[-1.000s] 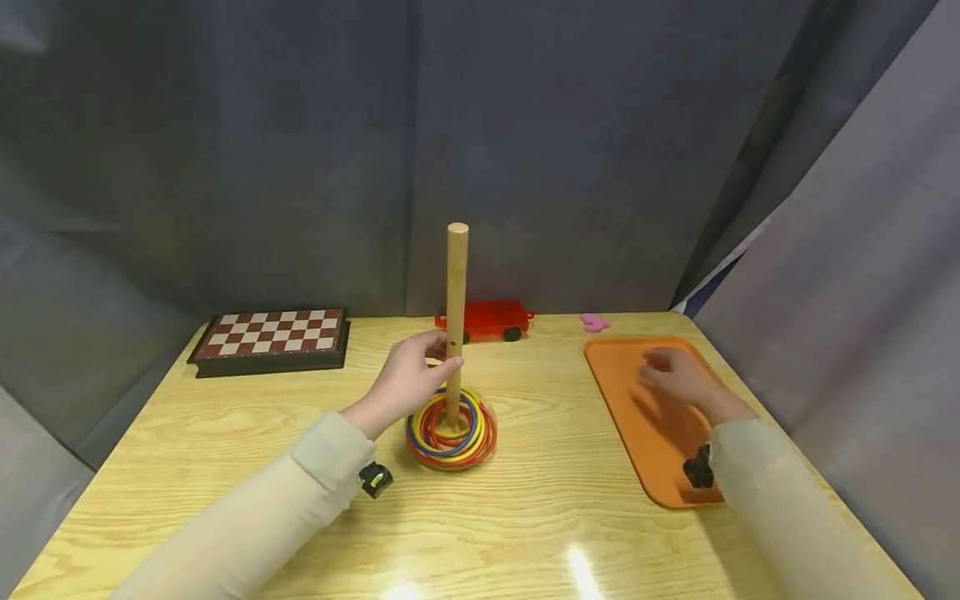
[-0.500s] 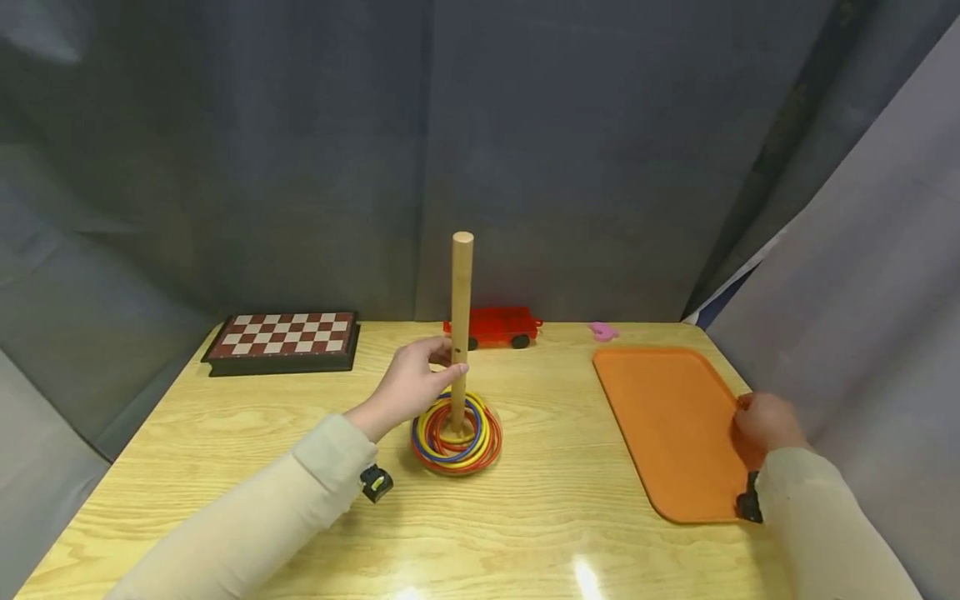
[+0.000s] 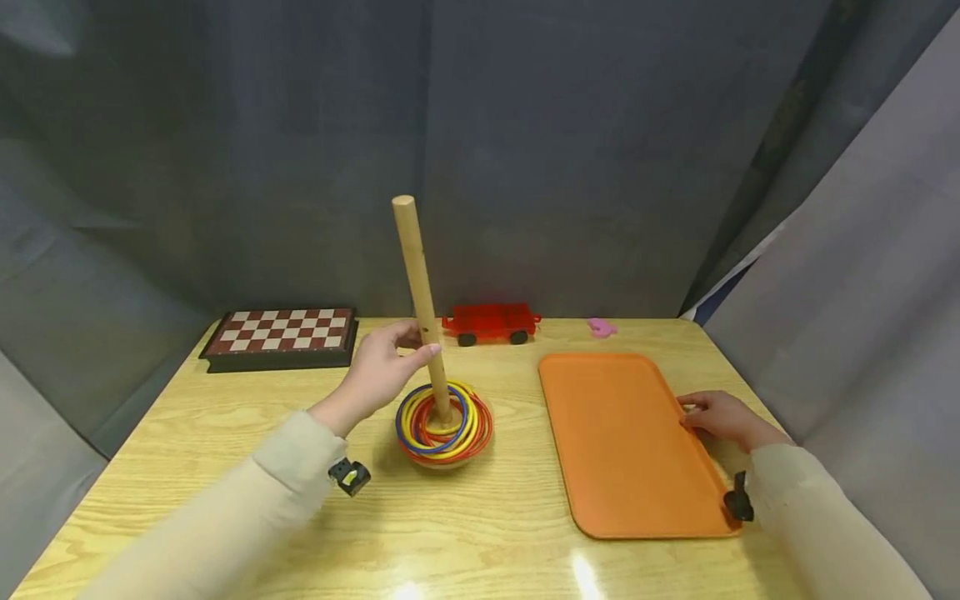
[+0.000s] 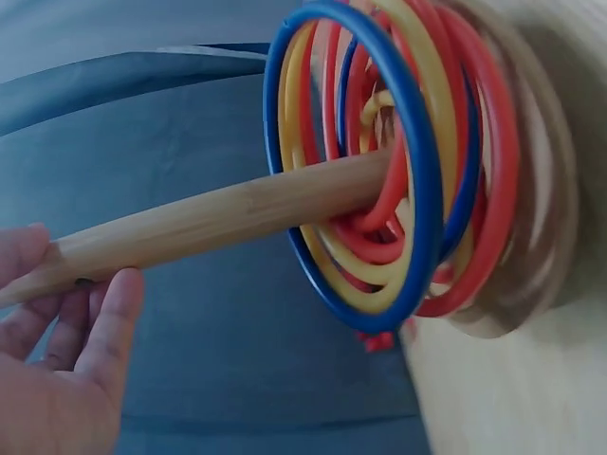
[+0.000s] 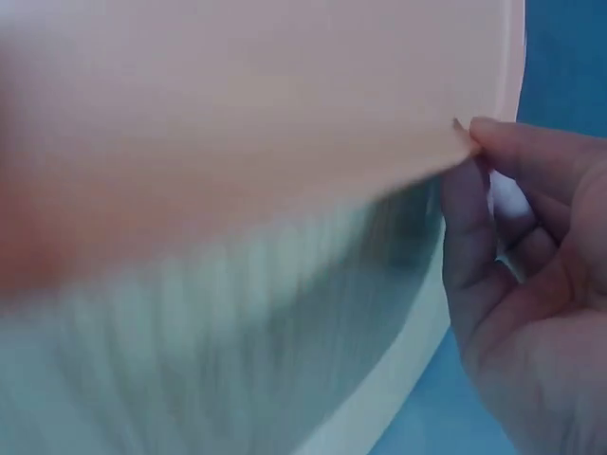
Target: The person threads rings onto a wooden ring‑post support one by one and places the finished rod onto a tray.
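Observation:
My left hand [image 3: 378,367] grips a wooden post [image 3: 417,267] between thumb and fingers, partway up. The post tilts to the left, and its round wooden base [image 4: 517,294] is tipped along with it. Red, yellow and blue rings [image 3: 450,450] lie stacked around the foot of the post; in the left wrist view a blue ring [image 4: 427,180] is the outermost. My right hand [image 3: 723,417] pinches the right edge of an orange tray [image 3: 630,450]. In the right wrist view thumb and fingers meet on the tray's rim [image 5: 465,147].
A red toy wagon [image 3: 491,323] stands behind the post. Left of it lies a checkered game board box [image 3: 281,337]. A small pink object [image 3: 602,327] is at the back of the wooden table [image 3: 517,533]. Grey curtains [image 3: 570,167] hang behind and on both sides.
The post has gone from upright to leaning left in my left hand. My right hand went from above the tray to its right edge, and the tray has slid left.

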A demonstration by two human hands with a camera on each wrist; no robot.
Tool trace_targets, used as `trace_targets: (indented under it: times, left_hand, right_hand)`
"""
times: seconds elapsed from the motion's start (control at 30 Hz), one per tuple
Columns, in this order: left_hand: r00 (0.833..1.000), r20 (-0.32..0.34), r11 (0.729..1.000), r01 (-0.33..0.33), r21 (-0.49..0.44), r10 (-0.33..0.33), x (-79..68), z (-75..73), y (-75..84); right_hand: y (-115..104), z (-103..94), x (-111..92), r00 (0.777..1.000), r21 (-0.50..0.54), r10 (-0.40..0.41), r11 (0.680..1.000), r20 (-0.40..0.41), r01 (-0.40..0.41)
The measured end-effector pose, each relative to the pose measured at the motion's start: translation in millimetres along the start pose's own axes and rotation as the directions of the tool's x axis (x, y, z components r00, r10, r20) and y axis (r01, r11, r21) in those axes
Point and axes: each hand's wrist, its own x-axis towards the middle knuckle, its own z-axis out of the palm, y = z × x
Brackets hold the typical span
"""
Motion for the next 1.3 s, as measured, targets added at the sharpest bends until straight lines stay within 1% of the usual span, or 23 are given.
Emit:
trace_targets:
  times: [0.07, 0.13, 0.23, 0.3, 0.4, 0.47, 0.57, 0.67, 0.8, 0.97, 1.03, 1.2, 1.27, 1.3]
  left_hand:
    - [1.0, -0.016, 1.0, -0.008, 0.011, 0.008, 0.7, -6.7, 6.0]
    - [0.999, -0.026, 1.0, -0.018, 0.025, 0.018, 1.0, -11.3, 13.0]
    - [0.999, -0.027, 0.998, -0.04, 0.038, 0.041, 2.2, -12.7, 22.1]
    - [0.999, -0.015, 0.998, -0.044, 0.036, 0.045, 2.6, -9.8, 25.6]
    - [0.999, 0.006, 0.999, -0.036, 0.026, 0.036, 2.0, -1.2, 25.2]
    - [0.999, 0.018, 0.999, -0.029, 0.024, 0.029, 1.3, 5.5, 21.1]
    - [0.999, 0.04, 0.999, -0.019, 0.034, 0.017, 1.7, 13.0, 12.6]
    - [0.999, 0.052, 0.999, -0.001, 0.046, -0.001, 3.2, 16.1, 5.9]
    - [0.999, 0.046, 0.999, 0.023, 0.044, -0.025, 4.5, 17.3, 1.1]
    - [0.998, 0.048, 0.998, 0.024, 0.065, -0.027, 4.0, 22.0, -3.4]
    - [0.999, 0.043, 0.997, 0.014, 0.075, -0.017, 3.6, 24.0, -4.8]
    - [0.999, 0.03, 0.998, 0.011, 0.058, -0.012, 3.2, 27.2, -6.4]
    - [0.999, 0.041, 0.999, 0.027, 0.038, -0.028, 3.0, 26.2, -8.3]
    - [0.998, 0.057, 0.999, 0.038, 0.028, -0.04, 2.6, 24.7, -10.1]
  right_hand:
    - [-18.3, 16.3, 2.6, 0.999, 0.079, -0.023, 0.997, 0.028, 0.02]
    - [-40.1, 36.0, 6.4, 0.998, 0.128, -0.04, 0.991, 0.048, 0.033]
    - [-73.9, 69.5, 13.9, 0.995, 0.199, -0.069, 0.979, 0.068, 0.054]
    - [-95.9, 91.9, 19.2, 0.996, 0.235, -0.068, 0.971, 0.065, 0.051]
    - [-124.1, 120.5, 24.5, 0.997, 0.293, -0.064, 0.955, 0.049, 0.047]
    - [-139.2, 136.5, 26.0, 0.998, 0.311, -0.054, 0.949, 0.03, 0.042]
    - [-155.3, 152.0, 25.2, 0.999, 0.321, -0.048, 0.946, 0.006, 0.043]
    - [-164.2, 160.0, 24.8, 0.999, 0.32, -0.034, 0.947, -0.012, 0.036]
    - [-169.0, 164.3, 23.6, 1.0, 0.331, -0.024, 0.943, -0.018, 0.028]
    - [-167.9, 164.4, 23.8, 1.0, 0.331, -0.019, 0.943, -0.014, 0.022]
    - [-167.3, 163.8, 24.4, 1.0, 0.33, -0.023, 0.944, -0.013, 0.026]
    - [-165.1, 162.4, 25.3, 1.0, 0.34, -0.028, 0.94, -0.011, 0.03]
    - [-163.1, 161.6, 25.7, 0.999, 0.341, -0.047, 0.939, 0.004, 0.043]
    - [-161.8, 160.2, 25.6, 0.997, 0.333, -0.068, 0.941, 0.021, 0.057]
